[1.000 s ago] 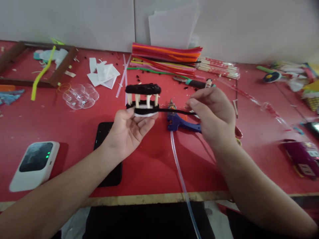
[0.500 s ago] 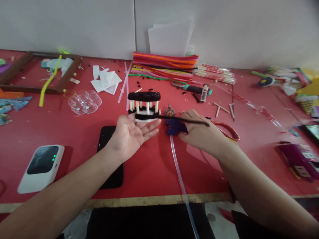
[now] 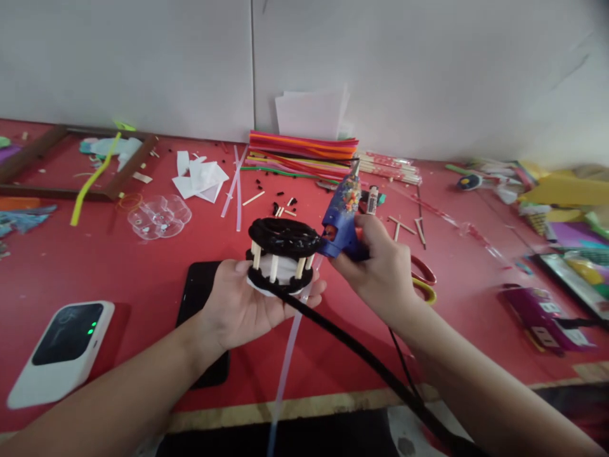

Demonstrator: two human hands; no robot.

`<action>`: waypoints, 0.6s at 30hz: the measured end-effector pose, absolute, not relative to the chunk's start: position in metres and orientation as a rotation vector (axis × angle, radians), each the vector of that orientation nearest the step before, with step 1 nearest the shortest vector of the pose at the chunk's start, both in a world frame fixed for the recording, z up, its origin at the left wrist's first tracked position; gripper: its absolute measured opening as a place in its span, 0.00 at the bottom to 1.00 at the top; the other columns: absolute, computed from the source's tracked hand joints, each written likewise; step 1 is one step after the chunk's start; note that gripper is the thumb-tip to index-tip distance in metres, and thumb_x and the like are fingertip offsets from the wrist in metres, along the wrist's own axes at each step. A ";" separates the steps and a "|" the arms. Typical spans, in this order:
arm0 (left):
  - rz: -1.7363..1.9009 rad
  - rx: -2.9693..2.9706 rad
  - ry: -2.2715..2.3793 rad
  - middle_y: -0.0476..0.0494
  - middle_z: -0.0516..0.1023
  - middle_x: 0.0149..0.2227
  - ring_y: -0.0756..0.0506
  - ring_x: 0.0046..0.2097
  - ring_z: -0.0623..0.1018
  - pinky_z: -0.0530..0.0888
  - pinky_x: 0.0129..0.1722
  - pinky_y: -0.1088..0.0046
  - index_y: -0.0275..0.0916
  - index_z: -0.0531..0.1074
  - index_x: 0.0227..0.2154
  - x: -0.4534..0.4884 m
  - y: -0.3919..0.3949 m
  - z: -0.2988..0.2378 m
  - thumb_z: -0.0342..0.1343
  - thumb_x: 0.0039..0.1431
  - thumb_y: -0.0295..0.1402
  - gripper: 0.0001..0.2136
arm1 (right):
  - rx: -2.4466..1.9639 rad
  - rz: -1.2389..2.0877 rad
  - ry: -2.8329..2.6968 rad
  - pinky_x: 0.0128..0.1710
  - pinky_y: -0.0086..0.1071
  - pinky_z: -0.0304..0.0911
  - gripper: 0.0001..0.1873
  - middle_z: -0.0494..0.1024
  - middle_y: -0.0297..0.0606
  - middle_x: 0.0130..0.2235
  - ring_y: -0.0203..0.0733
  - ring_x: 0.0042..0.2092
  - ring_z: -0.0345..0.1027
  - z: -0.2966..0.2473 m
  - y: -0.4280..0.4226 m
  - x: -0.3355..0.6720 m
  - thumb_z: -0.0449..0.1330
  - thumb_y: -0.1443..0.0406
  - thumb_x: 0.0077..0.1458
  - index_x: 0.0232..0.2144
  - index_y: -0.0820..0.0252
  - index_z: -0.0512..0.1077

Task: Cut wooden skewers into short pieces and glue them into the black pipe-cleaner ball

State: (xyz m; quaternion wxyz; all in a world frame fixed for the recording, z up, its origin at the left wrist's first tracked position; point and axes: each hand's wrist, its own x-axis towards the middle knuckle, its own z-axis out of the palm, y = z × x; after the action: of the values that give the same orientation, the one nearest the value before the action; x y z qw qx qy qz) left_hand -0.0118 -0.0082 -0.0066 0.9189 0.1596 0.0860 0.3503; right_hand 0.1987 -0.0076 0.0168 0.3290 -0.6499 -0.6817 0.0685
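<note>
My left hand point(image 3: 242, 306) is palm up under a small round model point(image 3: 281, 259): two black fuzzy rings joined by short wooden pegs, white inside. A long black pipe cleaner point(image 3: 361, 357) trails from its lower ring toward the bottom right. My right hand point(image 3: 380, 270) is wrapped round a blue glue gun point(image 3: 341, 219), lifted off the table beside the model's right side. A clear glue stick point(image 3: 284, 374) hangs down from the gun.
On the red table point(image 3: 95, 266) lie a black phone point(image 3: 202, 317), a white device with a green light point(image 3: 59, 349), a clear plastic dish point(image 3: 159, 216), a stack of coloured pipe cleaners point(image 3: 304, 152), scissors point(image 3: 423, 279), paper scraps and a wooden frame point(image 3: 76, 171).
My right hand let go of the pipe cleaner's free end, went down to the glue gun and lifted it beside the model. The model came closer and the pipe cleaner now hangs down.
</note>
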 end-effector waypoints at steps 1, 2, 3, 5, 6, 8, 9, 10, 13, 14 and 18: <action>0.735 0.330 0.176 0.38 0.84 0.42 0.36 0.49 0.81 0.72 0.56 0.58 0.33 0.78 0.44 -0.012 -0.008 -0.007 0.64 0.47 0.46 0.25 | -1.704 0.156 -1.783 0.22 0.27 0.54 0.15 0.69 0.25 0.22 0.33 0.21 0.58 0.016 -0.009 0.198 0.64 0.59 0.50 0.40 0.54 0.67; 0.747 0.333 0.180 0.37 0.84 0.42 0.36 0.48 0.81 0.72 0.56 0.59 0.33 0.78 0.44 -0.012 -0.008 -0.007 0.64 0.47 0.46 0.25 | -1.705 0.125 -1.780 0.22 0.27 0.54 0.15 0.70 0.25 0.22 0.33 0.20 0.58 0.015 -0.010 0.197 0.64 0.58 0.51 0.40 0.54 0.67; 0.758 0.336 0.189 0.38 0.84 0.41 0.36 0.48 0.82 0.72 0.56 0.59 0.34 0.78 0.43 -0.012 -0.009 -0.007 0.63 0.47 0.46 0.24 | -1.701 0.090 -1.776 0.22 0.28 0.54 0.16 0.71 0.26 0.22 0.34 0.20 0.59 0.013 -0.010 0.196 0.63 0.57 0.51 0.41 0.54 0.67; 0.782 0.341 0.207 0.39 0.84 0.41 0.37 0.47 0.82 0.71 0.57 0.59 0.35 0.78 0.42 -0.011 -0.009 -0.007 0.63 0.46 0.46 0.23 | -1.685 0.018 -1.775 0.23 0.28 0.56 0.17 0.73 0.28 0.24 0.35 0.21 0.62 0.010 -0.010 0.196 0.63 0.56 0.52 0.42 0.54 0.67; 0.796 0.340 0.213 0.39 0.84 0.41 0.37 0.47 0.82 0.71 0.58 0.59 0.36 0.78 0.41 -0.011 -0.009 -0.006 0.63 0.46 0.46 0.23 | -1.680 -0.014 -1.777 0.24 0.29 0.57 0.17 0.74 0.29 0.24 0.36 0.22 0.64 0.009 -0.010 0.196 0.63 0.55 0.52 0.42 0.54 0.67; 0.817 0.334 0.215 0.39 0.84 0.40 0.38 0.46 0.82 0.71 0.58 0.60 0.36 0.78 0.40 -0.009 -0.009 -0.006 0.64 0.45 0.46 0.22 | -1.669 -0.073 -1.785 0.24 0.29 0.57 0.18 0.75 0.30 0.25 0.38 0.23 0.66 0.006 -0.010 0.195 0.62 0.54 0.52 0.42 0.54 0.67; 0.823 0.327 0.212 0.39 0.84 0.40 0.38 0.46 0.82 0.71 0.58 0.60 0.36 0.78 0.40 -0.009 -0.009 -0.006 0.64 0.45 0.46 0.22 | -1.664 -0.097 -1.787 0.24 0.29 0.58 0.18 0.75 0.31 0.25 0.38 0.23 0.66 0.004 -0.011 0.194 0.62 0.54 0.52 0.42 0.54 0.67; 0.826 0.318 0.207 0.39 0.84 0.40 0.38 0.46 0.82 0.71 0.58 0.60 0.36 0.78 0.40 -0.009 -0.009 -0.006 0.64 0.45 0.46 0.22 | -1.659 -0.113 -1.789 0.24 0.30 0.58 0.18 0.76 0.31 0.25 0.38 0.23 0.66 0.004 -0.011 0.194 0.62 0.54 0.52 0.42 0.54 0.67; 0.818 0.295 0.200 0.38 0.84 0.40 0.38 0.45 0.82 0.71 0.57 0.60 0.34 0.78 0.40 -0.009 -0.009 -0.006 0.65 0.45 0.45 0.23 | -1.651 -0.123 -1.787 0.24 0.30 0.58 0.18 0.76 0.32 0.26 0.39 0.23 0.67 0.002 -0.012 0.193 0.62 0.55 0.52 0.43 0.55 0.68; 0.814 0.292 0.202 0.38 0.84 0.40 0.38 0.45 0.82 0.71 0.57 0.59 0.34 0.78 0.40 -0.010 -0.009 -0.007 0.65 0.45 0.45 0.23 | -1.657 -0.107 -1.787 0.25 0.30 0.58 0.18 0.76 0.31 0.26 0.38 0.23 0.66 0.002 -0.011 0.193 0.62 0.55 0.52 0.43 0.55 0.68; 0.831 0.335 0.251 0.39 0.84 0.42 0.34 0.50 0.80 0.71 0.57 0.52 0.38 0.78 0.40 -0.010 -0.007 -0.008 0.64 0.46 0.47 0.21 | -1.725 -0.003 -1.781 0.25 0.30 0.57 0.18 0.74 0.30 0.25 0.37 0.23 0.64 0.001 -0.002 0.201 0.63 0.57 0.51 0.44 0.54 0.68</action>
State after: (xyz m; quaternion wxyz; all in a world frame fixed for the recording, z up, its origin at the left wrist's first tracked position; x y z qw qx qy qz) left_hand -0.0098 -0.0070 -0.0080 0.8936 0.1615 0.1210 0.4008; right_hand 0.2006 -0.0019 0.0013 0.3252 -0.6580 -0.6792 -0.0012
